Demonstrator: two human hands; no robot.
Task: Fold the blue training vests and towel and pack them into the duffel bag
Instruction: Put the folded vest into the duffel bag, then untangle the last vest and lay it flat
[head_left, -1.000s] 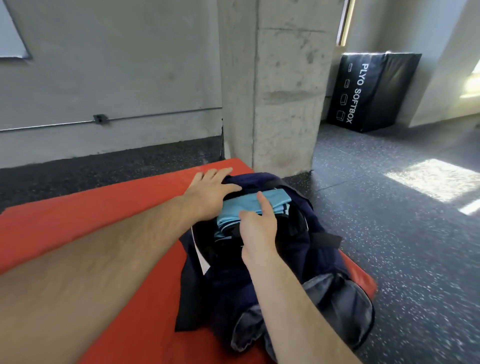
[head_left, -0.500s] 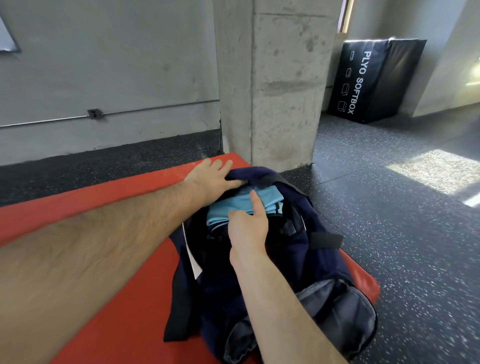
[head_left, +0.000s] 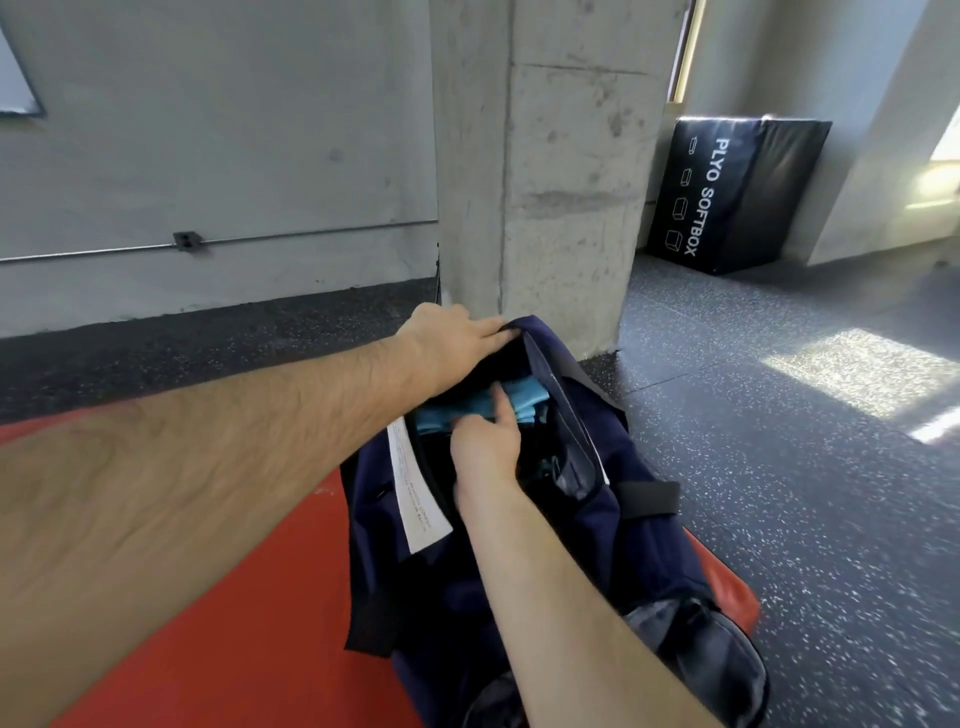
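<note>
My right hand (head_left: 485, 447) reaches down into the open mouth of a navy duffel bag (head_left: 597, 540) and holds a folded blue cloth (head_left: 527, 396). My thumb (head_left: 501, 408) lies flat on top of the cloth. My other fingers curl down past its near edge and are hidden, so I cannot see how far they wrap beneath. The cloth sits inside the bag, at its far end, just beyond my knuckles. I cannot tell whether it is a vest or the towel.

Just beyond and to the left of that grasp, my left hand (head_left: 447, 343) clasps the far end of the bag's rim. Its fingers are hooked over the dark fabric edge and lift it above the cloth. Both forearms are bare.

Beside my right wrist, on the left, a long white label (head_left: 418, 499) lies along the inner lip of the opening. On the right side of my wrist a black strap (head_left: 649, 500) crosses the bag's outer wall. The bag's near end slumps toward me, below my right forearm.

Under the bag lies a red mat (head_left: 234, 597), spreading out beneath my left arm. Directly beyond my left hand stands a grey concrete pillar (head_left: 561, 182). Dark speckled floor (head_left: 805, 493) stretches away right of the bag, with a bright patch of sunlight on it. Far beyond and to the right, a black padded box (head_left: 743, 192) printed "PLYO SOFTBOX" leans at the wall.
</note>
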